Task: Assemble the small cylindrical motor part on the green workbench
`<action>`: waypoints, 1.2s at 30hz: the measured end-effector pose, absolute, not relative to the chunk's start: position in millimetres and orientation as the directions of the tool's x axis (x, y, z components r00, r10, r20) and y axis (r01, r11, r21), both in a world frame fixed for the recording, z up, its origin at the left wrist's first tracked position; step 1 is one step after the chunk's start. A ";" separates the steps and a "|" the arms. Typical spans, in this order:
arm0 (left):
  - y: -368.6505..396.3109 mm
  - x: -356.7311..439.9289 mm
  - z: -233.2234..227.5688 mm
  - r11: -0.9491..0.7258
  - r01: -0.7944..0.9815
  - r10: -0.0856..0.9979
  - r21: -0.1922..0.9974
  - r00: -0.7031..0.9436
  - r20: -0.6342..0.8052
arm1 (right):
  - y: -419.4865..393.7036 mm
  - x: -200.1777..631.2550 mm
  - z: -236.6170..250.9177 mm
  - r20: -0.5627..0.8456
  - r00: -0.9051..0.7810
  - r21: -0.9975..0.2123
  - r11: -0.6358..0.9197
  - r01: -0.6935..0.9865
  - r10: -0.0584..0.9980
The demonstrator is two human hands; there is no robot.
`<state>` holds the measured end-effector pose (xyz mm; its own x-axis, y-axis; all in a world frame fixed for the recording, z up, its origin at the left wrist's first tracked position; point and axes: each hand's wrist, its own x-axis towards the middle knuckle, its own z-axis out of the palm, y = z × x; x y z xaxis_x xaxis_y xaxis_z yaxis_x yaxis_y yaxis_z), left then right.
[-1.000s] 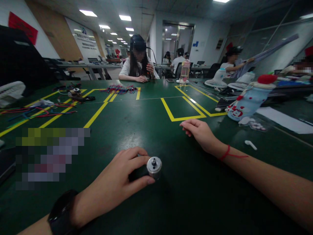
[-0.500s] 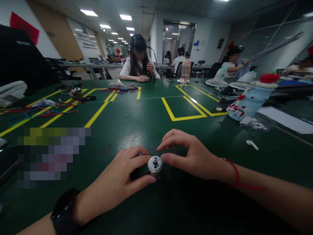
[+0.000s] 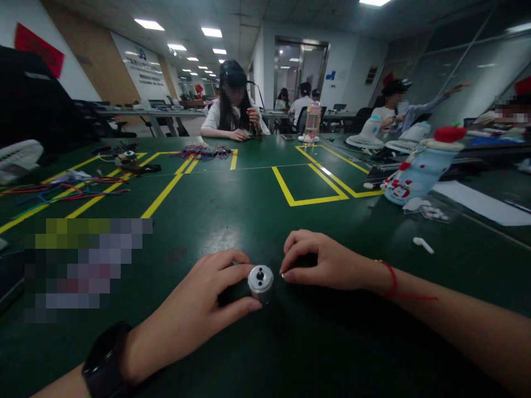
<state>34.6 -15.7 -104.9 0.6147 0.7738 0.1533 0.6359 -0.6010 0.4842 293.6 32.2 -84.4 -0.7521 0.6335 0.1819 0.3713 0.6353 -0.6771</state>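
The little metal motor (image 3: 260, 281) sits on the green tabletop (image 3: 249, 210), near-center, its axis roughly upright with the hole facing up. The left hand (image 3: 194, 312) grips its dark body from the left. The right hand (image 3: 327, 264) is curled just to its right, fingertips pinched but apparently holding nothing; no containers close by.
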 end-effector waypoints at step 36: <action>-6.8 31.8 -104.5 -0.598 0.628 0.772 0.499 0.617 0.149 | 62.7 312.3 -90.1 0.112 -0.669 -0.728 0.519 0.448 0.735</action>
<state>31.8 -6.8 -104.5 0.6172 0.7725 0.1493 0.6276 -0.5978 0.4988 312.3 62.7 -90.1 -0.6692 0.7346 0.1120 0.4477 0.5188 -0.7283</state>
